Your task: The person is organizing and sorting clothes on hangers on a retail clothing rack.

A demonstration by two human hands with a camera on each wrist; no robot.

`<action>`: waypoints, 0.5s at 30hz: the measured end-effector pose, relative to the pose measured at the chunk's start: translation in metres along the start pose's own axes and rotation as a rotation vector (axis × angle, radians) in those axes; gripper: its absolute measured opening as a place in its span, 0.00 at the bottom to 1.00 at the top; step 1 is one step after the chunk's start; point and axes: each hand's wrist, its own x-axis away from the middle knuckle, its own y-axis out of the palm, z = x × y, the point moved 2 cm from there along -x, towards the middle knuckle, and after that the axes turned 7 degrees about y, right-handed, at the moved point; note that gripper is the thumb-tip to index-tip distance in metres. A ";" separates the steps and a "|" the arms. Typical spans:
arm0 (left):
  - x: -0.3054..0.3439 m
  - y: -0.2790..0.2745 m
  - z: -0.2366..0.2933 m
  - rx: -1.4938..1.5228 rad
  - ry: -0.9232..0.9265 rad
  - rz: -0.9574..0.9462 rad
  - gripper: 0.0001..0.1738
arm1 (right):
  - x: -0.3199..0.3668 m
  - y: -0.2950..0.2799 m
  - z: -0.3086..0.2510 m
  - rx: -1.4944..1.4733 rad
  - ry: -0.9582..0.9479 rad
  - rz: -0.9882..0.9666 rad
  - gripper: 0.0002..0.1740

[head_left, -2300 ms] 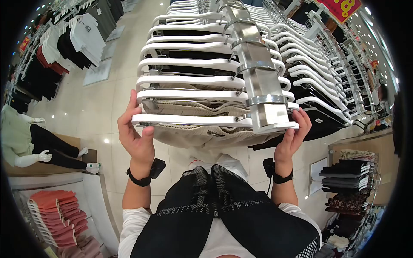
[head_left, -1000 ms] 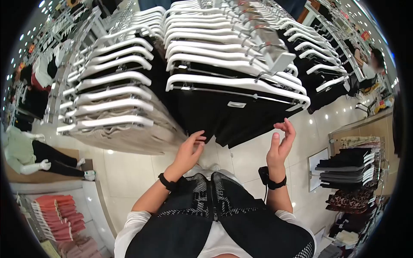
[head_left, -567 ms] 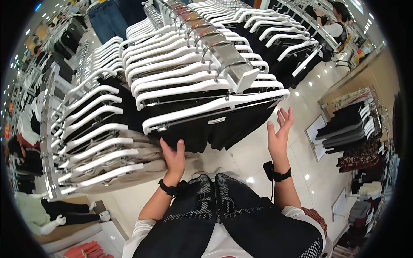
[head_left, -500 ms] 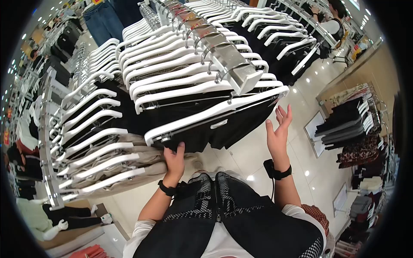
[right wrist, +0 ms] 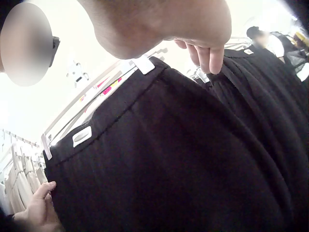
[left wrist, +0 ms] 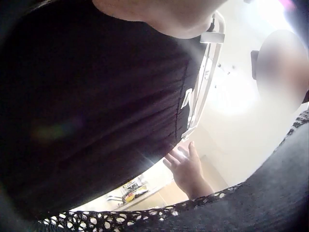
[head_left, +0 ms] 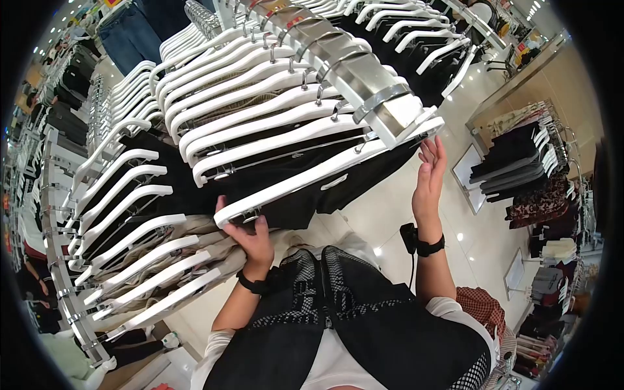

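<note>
In the head view, a front white hanger [head_left: 305, 181] holds black trousers [head_left: 286, 207] by clips. My left hand [head_left: 252, 246] touches its left end, with some fingers behind the hanger and the thumb extended below the clip. In the right wrist view, that hand [right wrist: 38, 210] meets the side edge of the black trousers [right wrist: 145, 145]. My right hand [head_left: 429, 182] is upright at the hanger's right end, its straight fingertips partly hidden behind it. The left wrist view shows this hand [left wrist: 187, 171] with spread fingers beside the waistband.
A metal rail [head_left: 354, 75] with many white hangers [head_left: 253, 120] reaches away ahead. Beige trousers [head_left: 208, 227] hang at the left below more hangers. A side rack with folded dark clothes [head_left: 513, 159] stands at the right, and a mannequin [head_left: 71, 357] at lower left.
The rail end and front hanger appear closer, and the view has shifted. My left hand has moved left to the hanger's left end; my right hand has risen to its right end.
</note>
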 end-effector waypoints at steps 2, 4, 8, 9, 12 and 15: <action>-0.007 0.004 0.004 -0.002 -0.011 -0.032 0.49 | -0.006 -0.002 0.002 -0.080 -0.010 -0.013 0.41; -0.011 0.001 -0.002 0.026 -0.122 -0.080 0.49 | -0.013 0.001 0.009 -0.151 -0.039 -0.017 0.43; -0.005 0.004 0.003 0.042 -0.223 -0.010 0.44 | -0.032 0.006 0.030 -0.242 -0.040 -0.170 0.52; -0.002 0.005 0.003 0.048 -0.196 -0.003 0.41 | -0.035 0.005 0.039 -0.318 0.000 -0.276 0.51; 0.008 0.013 0.001 -0.092 -0.055 0.076 0.39 | -0.050 0.004 0.054 -0.347 0.013 -0.389 0.56; 0.023 0.025 0.008 -0.166 -0.107 0.194 0.38 | -0.067 0.008 0.054 -0.366 -0.015 -0.450 0.57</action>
